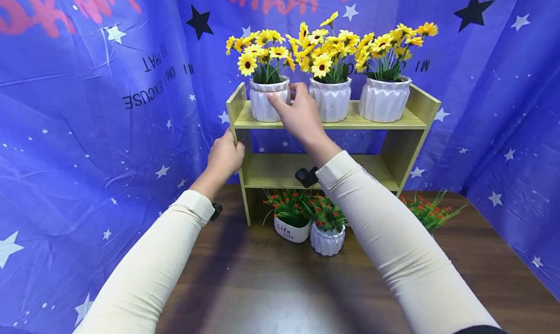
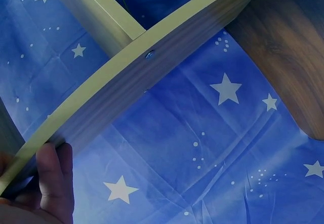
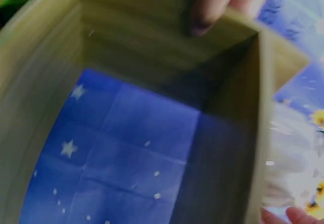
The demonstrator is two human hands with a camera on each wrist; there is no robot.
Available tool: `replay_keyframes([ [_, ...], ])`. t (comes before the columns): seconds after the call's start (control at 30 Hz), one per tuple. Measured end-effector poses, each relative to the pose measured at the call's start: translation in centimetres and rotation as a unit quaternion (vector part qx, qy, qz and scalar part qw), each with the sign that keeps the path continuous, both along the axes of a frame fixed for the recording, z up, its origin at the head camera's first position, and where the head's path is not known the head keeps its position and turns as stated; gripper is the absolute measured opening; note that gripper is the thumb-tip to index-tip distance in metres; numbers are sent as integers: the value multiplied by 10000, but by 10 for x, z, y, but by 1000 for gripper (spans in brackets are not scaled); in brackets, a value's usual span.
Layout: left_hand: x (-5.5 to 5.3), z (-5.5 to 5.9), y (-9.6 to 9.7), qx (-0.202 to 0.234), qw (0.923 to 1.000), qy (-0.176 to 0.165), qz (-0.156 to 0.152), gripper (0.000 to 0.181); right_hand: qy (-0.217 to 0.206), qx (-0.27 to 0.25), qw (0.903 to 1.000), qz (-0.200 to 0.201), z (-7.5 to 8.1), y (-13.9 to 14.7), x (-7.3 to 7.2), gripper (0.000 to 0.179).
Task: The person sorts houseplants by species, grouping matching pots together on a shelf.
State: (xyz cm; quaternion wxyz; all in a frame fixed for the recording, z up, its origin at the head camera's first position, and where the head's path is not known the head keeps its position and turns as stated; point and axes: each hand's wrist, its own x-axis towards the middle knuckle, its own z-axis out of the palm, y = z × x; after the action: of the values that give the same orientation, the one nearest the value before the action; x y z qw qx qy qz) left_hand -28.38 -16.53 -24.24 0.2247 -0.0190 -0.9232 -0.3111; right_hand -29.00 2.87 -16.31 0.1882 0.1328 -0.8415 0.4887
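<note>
My right hand [image 1: 302, 114] holds the leftmost white flower pot [image 1: 261, 103] by its right side, thumb on the front and fingers toward the back. Yellow artificial sunflowers [image 1: 262, 52] fill this pot, which has twine round its rim. It is on the top board of a light wooden shelf rack [image 1: 280, 171]. My left hand [image 1: 225, 154] grips the rack's left side panel [image 2: 144, 64] below the top board. In the right wrist view, the left thumb [image 3: 205, 16] laps over the panel, and right fingertips [image 3: 299, 217] show near a blurred white pot [image 3: 288, 158].
Two more white pots of yellow flowers, the middle pot [image 1: 330, 100] and the right pot [image 1: 385, 99], share the top board. Red-flowered plants stand low down, one in a "Life" pot [image 1: 292, 231], another in a ribbed pot [image 1: 327, 241]. Starry blue cloth [image 1: 131, 144] surrounds the brown tabletop [image 1: 262, 290].
</note>
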Motion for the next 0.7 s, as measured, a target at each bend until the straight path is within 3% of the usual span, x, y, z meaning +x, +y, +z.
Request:
replay_keyframes([
  [0.13, 0, -1, 1, -13, 10000, -20, 10, 25, 533, -557, 9957, 511, -11, 18, 22, 47],
  [0.27, 0, -2, 2, -45, 10000, -51, 46, 27, 1266, -631, 9873, 729, -32, 47, 48, 31],
  [0.47, -1, -1, 4, -48, 10000, 38, 5, 28, 1820, -652, 9809, 218, -77, 91, 82, 18],
  [0.7, 1, -2, 2, 3, 10000, -19, -15, 27, 1413, -644, 9859, -616, -140, 135, 104, 15],
])
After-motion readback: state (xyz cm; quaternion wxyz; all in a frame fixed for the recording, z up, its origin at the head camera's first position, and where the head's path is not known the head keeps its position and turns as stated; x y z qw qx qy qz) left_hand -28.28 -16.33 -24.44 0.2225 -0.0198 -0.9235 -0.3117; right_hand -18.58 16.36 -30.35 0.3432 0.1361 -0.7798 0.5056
